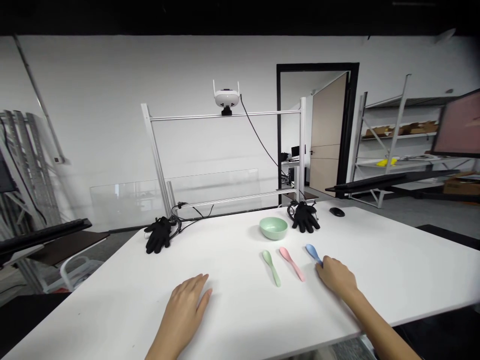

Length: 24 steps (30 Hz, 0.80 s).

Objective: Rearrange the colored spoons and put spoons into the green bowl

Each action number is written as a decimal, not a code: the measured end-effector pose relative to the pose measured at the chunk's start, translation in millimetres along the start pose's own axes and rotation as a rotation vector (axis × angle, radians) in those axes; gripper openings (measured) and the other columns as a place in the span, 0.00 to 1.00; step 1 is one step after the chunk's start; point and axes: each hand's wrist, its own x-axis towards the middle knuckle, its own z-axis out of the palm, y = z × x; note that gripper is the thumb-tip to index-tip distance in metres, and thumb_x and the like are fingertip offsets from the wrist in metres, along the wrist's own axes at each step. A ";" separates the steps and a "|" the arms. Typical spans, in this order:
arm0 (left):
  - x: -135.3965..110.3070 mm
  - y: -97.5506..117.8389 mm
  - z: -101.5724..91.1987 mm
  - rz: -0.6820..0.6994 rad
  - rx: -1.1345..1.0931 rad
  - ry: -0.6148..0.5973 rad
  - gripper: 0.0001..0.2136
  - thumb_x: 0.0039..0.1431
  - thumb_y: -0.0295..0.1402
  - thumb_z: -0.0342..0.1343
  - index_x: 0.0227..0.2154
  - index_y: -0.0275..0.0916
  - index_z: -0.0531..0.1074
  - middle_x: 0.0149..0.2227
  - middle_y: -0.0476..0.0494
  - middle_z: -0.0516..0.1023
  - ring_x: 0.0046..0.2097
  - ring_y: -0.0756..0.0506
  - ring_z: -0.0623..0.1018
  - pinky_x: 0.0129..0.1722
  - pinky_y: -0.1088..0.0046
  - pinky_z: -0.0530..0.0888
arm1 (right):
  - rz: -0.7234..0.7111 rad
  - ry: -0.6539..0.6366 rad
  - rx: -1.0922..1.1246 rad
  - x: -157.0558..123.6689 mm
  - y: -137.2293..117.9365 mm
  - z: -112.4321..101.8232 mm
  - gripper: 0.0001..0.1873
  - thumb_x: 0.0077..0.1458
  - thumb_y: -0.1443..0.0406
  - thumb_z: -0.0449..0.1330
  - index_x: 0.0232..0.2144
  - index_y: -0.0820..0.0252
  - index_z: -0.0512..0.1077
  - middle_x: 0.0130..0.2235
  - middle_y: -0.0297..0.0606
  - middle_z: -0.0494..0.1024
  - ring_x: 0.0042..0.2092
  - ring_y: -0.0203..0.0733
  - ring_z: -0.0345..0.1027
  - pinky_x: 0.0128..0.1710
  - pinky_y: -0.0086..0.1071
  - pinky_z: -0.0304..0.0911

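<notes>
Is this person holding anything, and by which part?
Apparently nothing: the right hand only rests against the handle of a blue spoon; the left hand lies empty on the table.

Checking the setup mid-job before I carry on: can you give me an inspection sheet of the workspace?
Surface: white table, holding everything below.
Job's things: blue spoon, pink spoon, green spoon, all lying flat; mint-green bowl behind them.
Clutter: black gloves on both sides; computer mouse at the far edge.
Hands: right hand touches the blue spoon; left hand lies on the table, holding nothing.
Cables: black cables by the gloves and rising to a white device.
Surroundings: aluminium frame, metal shelving, monitor.
</notes>
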 end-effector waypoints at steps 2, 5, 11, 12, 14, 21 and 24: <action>0.4 -0.8 1.3 0.007 0.002 0.005 0.23 0.71 0.43 0.44 0.60 0.43 0.73 0.61 0.41 0.77 0.61 0.37 0.75 0.60 0.53 0.72 | -0.001 0.001 0.020 0.5 -3.0 1.5 0.21 0.64 0.60 0.46 0.45 0.65 0.75 0.48 0.57 0.78 0.47 0.55 0.75 0.40 0.41 0.65; 1.0 -0.8 1.4 0.008 0.011 0.006 0.23 0.71 0.43 0.44 0.60 0.42 0.73 0.61 0.40 0.77 0.61 0.36 0.75 0.60 0.54 0.72 | -0.015 -0.010 0.034 1.9 -6.1 2.2 0.20 0.64 0.60 0.46 0.44 0.65 0.74 0.48 0.56 0.78 0.47 0.55 0.74 0.39 0.40 0.64; 0.6 1.4 -2.4 -0.004 0.008 -0.011 0.23 0.71 0.43 0.43 0.61 0.43 0.73 0.61 0.41 0.77 0.62 0.37 0.75 0.60 0.54 0.72 | -0.050 -0.024 0.041 4.6 -6.1 -0.2 0.20 0.64 0.60 0.45 0.44 0.64 0.74 0.48 0.55 0.77 0.47 0.55 0.74 0.40 0.40 0.64; 0.5 1.4 -2.6 -0.005 0.006 -0.011 0.22 0.71 0.43 0.43 0.60 0.43 0.73 0.61 0.41 0.77 0.62 0.37 0.75 0.60 0.54 0.72 | -0.051 -0.023 0.042 4.7 -5.9 -0.6 0.20 0.64 0.60 0.45 0.44 0.64 0.74 0.48 0.55 0.77 0.47 0.54 0.74 0.41 0.40 0.64; 0.6 1.3 -2.6 -0.005 0.007 -0.012 0.22 0.71 0.43 0.43 0.60 0.43 0.73 0.61 0.41 0.77 0.62 0.37 0.75 0.61 0.54 0.71 | -0.048 -0.023 0.045 4.9 -5.5 -1.2 0.21 0.64 0.59 0.46 0.44 0.64 0.74 0.48 0.55 0.77 0.47 0.54 0.74 0.40 0.40 0.64; 1.7 2.6 -2.1 0.002 0.019 -0.015 0.23 0.72 0.43 0.43 0.61 0.42 0.72 0.61 0.40 0.77 0.62 0.37 0.75 0.60 0.54 0.71 | -0.038 -0.020 0.053 4.2 -3.0 -2.1 0.21 0.63 0.57 0.48 0.44 0.64 0.75 0.48 0.55 0.78 0.46 0.54 0.74 0.39 0.40 0.64; 2.4 3.8 -2.6 0.002 0.029 -0.023 0.23 0.72 0.43 0.43 0.61 0.42 0.72 0.61 0.41 0.77 0.62 0.37 0.75 0.60 0.55 0.71 | -0.034 -0.026 0.053 3.6 -1.9 -2.9 0.21 0.63 0.57 0.47 0.44 0.63 0.75 0.47 0.54 0.78 0.46 0.54 0.74 0.40 0.39 0.64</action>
